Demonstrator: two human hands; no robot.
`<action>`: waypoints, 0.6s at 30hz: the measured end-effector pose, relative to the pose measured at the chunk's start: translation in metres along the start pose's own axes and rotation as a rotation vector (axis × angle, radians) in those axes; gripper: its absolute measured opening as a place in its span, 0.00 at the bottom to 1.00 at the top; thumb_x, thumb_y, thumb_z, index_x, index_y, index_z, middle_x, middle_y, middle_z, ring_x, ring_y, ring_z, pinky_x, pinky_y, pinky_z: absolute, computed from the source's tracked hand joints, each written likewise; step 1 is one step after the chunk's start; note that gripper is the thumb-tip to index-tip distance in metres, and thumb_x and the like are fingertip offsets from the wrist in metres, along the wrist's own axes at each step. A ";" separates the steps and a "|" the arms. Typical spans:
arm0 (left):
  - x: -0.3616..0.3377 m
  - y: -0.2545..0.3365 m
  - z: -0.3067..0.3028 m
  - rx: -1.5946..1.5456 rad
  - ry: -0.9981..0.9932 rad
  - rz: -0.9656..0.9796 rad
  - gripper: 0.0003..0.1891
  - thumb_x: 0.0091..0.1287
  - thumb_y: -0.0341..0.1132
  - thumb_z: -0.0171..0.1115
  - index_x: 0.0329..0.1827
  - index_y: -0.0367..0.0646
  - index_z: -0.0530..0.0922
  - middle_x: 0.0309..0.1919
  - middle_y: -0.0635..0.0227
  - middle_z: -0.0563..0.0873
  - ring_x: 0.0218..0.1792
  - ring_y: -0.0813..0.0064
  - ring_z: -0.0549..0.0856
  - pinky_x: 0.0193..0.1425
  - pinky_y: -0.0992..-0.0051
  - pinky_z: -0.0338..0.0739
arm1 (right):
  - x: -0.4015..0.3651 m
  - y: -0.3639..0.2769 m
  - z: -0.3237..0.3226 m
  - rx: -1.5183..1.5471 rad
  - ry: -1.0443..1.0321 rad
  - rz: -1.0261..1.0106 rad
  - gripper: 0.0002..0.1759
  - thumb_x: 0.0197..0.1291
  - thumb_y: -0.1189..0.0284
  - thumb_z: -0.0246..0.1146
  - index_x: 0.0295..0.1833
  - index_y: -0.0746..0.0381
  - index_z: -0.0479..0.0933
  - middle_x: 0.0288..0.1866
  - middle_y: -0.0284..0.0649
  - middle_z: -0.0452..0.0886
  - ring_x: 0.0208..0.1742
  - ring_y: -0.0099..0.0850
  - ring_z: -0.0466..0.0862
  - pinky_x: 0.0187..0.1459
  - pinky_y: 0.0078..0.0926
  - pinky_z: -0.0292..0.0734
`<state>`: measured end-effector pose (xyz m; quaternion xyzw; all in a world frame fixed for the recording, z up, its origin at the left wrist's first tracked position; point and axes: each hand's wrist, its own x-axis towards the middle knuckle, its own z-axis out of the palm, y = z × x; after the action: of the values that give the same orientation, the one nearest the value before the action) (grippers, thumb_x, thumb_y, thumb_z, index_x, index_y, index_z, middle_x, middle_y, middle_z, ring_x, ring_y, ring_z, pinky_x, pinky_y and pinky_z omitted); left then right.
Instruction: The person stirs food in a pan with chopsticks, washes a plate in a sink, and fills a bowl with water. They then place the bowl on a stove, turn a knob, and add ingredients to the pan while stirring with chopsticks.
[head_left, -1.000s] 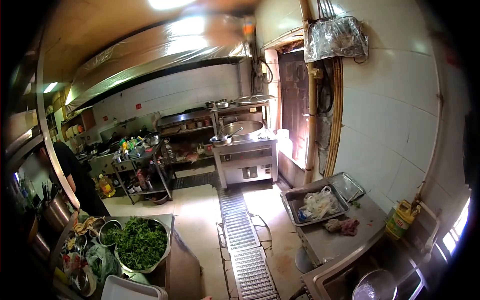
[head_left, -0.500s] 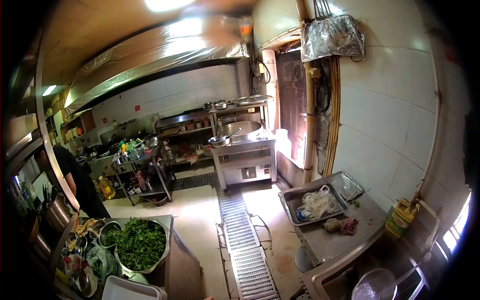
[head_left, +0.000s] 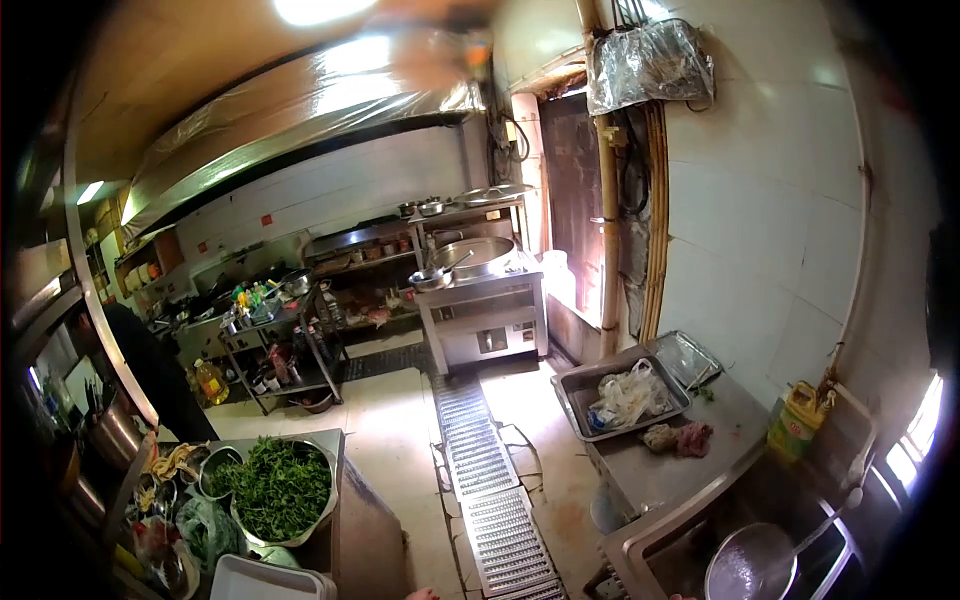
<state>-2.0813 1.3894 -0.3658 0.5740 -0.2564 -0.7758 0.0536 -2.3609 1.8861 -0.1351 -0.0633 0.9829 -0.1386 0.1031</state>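
A small bit of my left hand [head_left: 424, 594] shows at the bottom edge, beside the metal counter; its fingers are mostly cut off. Another sliver, seemingly my right hand [head_left: 682, 597], lies at the bottom edge before the sink. What either hand holds, if anything, is out of sight. Left of my left hand stands a bowl of leafy greens [head_left: 285, 490], with white plastic trays [head_left: 268, 580] in front of it. A large mesh strainer [head_left: 752, 562] with a long handle rests in the sink [head_left: 680, 530] at the right.
A drain grate [head_left: 500, 500] runs along the floor ahead. On the right counter are a metal tray [head_left: 573, 400] with plastic bags, crumpled cloths [head_left: 690, 437] and a yellow jug [head_left: 797, 420]. A wide pot [head_left: 478, 257] stands at the back. A person in dark clothes [head_left: 155, 370] stands left.
The view has shifted slightly, with the right counter and sink moving a little left in the picture. More of my left hand shows at the bottom edge. The person at left has leaned or shifted.
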 end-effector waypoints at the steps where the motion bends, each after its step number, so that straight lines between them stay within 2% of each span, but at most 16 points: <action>1: 0.010 0.004 -0.005 0.002 -0.005 -0.017 0.18 0.70 0.49 0.40 0.56 0.56 0.71 0.63 0.67 0.71 0.64 0.62 0.68 0.60 0.49 0.60 | -0.002 0.001 0.004 0.037 0.102 -0.040 0.25 0.66 0.54 0.47 0.37 0.61 0.82 0.40 0.49 0.83 0.43 0.48 0.81 0.50 0.48 0.70; 3: 0.015 0.011 -0.019 0.008 -0.071 0.076 0.12 0.69 0.48 0.43 0.48 0.57 0.71 0.52 0.69 0.73 0.54 0.63 0.70 0.55 0.52 0.64 | -0.004 0.013 0.027 0.076 0.311 -0.082 0.22 0.65 0.57 0.49 0.36 0.63 0.82 0.37 0.49 0.83 0.42 0.50 0.80 0.49 0.47 0.71; 4: 0.012 0.018 -0.021 0.037 -0.114 0.105 0.10 0.68 0.47 0.44 0.43 0.57 0.71 0.46 0.70 0.73 0.49 0.64 0.72 0.52 0.53 0.66 | -0.004 0.013 0.021 0.066 0.239 -0.098 0.17 0.63 0.63 0.50 0.41 0.64 0.79 0.38 0.49 0.81 0.40 0.48 0.80 0.48 0.45 0.72; 5: 0.009 0.021 -0.019 0.083 -0.164 0.115 0.08 0.67 0.46 0.46 0.39 0.57 0.71 0.41 0.71 0.74 0.44 0.65 0.73 0.49 0.55 0.68 | 0.014 0.023 0.039 0.211 0.231 -0.033 0.19 0.59 0.57 0.54 0.33 0.61 0.80 0.35 0.47 0.82 0.42 0.49 0.77 0.48 0.49 0.67; 6: 0.001 0.019 -0.016 0.142 -0.218 0.101 0.07 0.67 0.45 0.47 0.34 0.57 0.72 0.35 0.73 0.75 0.40 0.65 0.74 0.46 0.56 0.70 | 0.018 0.030 0.051 0.168 0.296 0.023 0.22 0.60 0.54 0.50 0.32 0.59 0.81 0.36 0.46 0.83 0.44 0.47 0.79 0.48 0.49 0.68; 7: -0.009 0.013 -0.010 0.204 -0.278 0.070 0.08 0.66 0.44 0.48 0.30 0.57 0.72 0.29 0.74 0.76 0.35 0.66 0.76 0.43 0.57 0.72 | 0.013 0.014 0.024 0.160 0.179 0.090 0.19 0.60 0.57 0.51 0.33 0.57 0.82 0.37 0.46 0.83 0.43 0.45 0.80 0.49 0.47 0.68; 8: -0.023 0.020 0.001 0.116 -0.345 -0.035 0.08 0.64 0.41 0.51 0.27 0.54 0.68 0.21 0.73 0.71 0.26 0.67 0.71 0.37 0.62 0.71 | 0.018 0.022 0.035 0.177 0.292 0.024 0.17 0.60 0.58 0.51 0.34 0.54 0.82 0.38 0.44 0.83 0.42 0.44 0.81 0.49 0.44 0.69; 9: -0.018 0.021 0.003 0.132 -0.401 0.032 0.08 0.65 0.42 0.50 0.30 0.52 0.69 0.26 0.70 0.73 0.31 0.65 0.73 0.41 0.59 0.73 | 0.022 0.030 0.041 0.242 0.212 0.046 0.19 0.59 0.54 0.53 0.39 0.53 0.84 0.38 0.41 0.84 0.46 0.42 0.79 0.57 0.43 0.64; 10: -0.039 0.023 0.019 0.049 -0.235 0.018 0.09 0.66 0.43 0.50 0.33 0.49 0.68 0.31 0.67 0.74 0.35 0.64 0.74 0.44 0.57 0.74 | 0.017 0.026 0.034 0.239 0.258 0.023 0.16 0.60 0.57 0.51 0.38 0.49 0.83 0.39 0.38 0.84 0.45 0.39 0.80 0.58 0.39 0.66; 11: -0.039 0.023 0.022 0.078 -0.166 -0.029 0.09 0.67 0.44 0.51 0.36 0.49 0.68 0.33 0.67 0.74 0.37 0.63 0.74 0.47 0.56 0.74 | 0.015 0.027 0.036 0.222 0.259 0.042 0.17 0.61 0.56 0.51 0.38 0.49 0.83 0.39 0.36 0.84 0.47 0.38 0.80 0.62 0.41 0.61; 13: -0.057 0.029 0.031 0.144 -0.054 -0.077 0.10 0.68 0.45 0.51 0.40 0.50 0.69 0.35 0.66 0.74 0.38 0.62 0.74 0.48 0.55 0.73 | 0.008 0.028 0.040 0.251 0.274 0.059 0.17 0.60 0.55 0.52 0.37 0.50 0.84 0.37 0.36 0.84 0.45 0.38 0.80 0.62 0.43 0.61; 14: -0.049 0.033 0.020 0.361 -0.404 -0.013 0.10 0.68 0.45 0.51 0.44 0.51 0.70 0.35 0.68 0.74 0.40 0.63 0.75 0.50 0.59 0.73 | 0.007 0.028 0.044 0.242 0.287 0.059 0.16 0.60 0.55 0.53 0.36 0.50 0.84 0.35 0.36 0.84 0.44 0.38 0.80 0.62 0.42 0.61; 15: -0.039 0.036 0.010 0.347 -0.284 0.005 0.09 0.68 0.44 0.51 0.42 0.51 0.70 0.34 0.68 0.74 0.39 0.64 0.75 0.49 0.60 0.74 | 0.004 0.029 0.048 0.260 0.287 0.078 0.16 0.60 0.55 0.54 0.36 0.51 0.84 0.34 0.36 0.84 0.44 0.38 0.81 0.61 0.42 0.62; 18: -0.040 0.032 0.035 0.245 0.062 0.091 0.08 0.69 0.42 0.49 0.36 0.48 0.69 0.31 0.69 0.71 0.37 0.67 0.76 0.48 0.62 0.75 | 0.008 0.028 0.046 0.297 0.308 0.079 0.16 0.59 0.55 0.56 0.36 0.52 0.83 0.32 0.36 0.84 0.42 0.37 0.81 0.58 0.40 0.63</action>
<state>-2.1064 1.3888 -0.3097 0.5878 -0.3734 -0.7173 0.0259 -2.3607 1.8992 -0.1880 0.0132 0.9576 -0.2857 -0.0350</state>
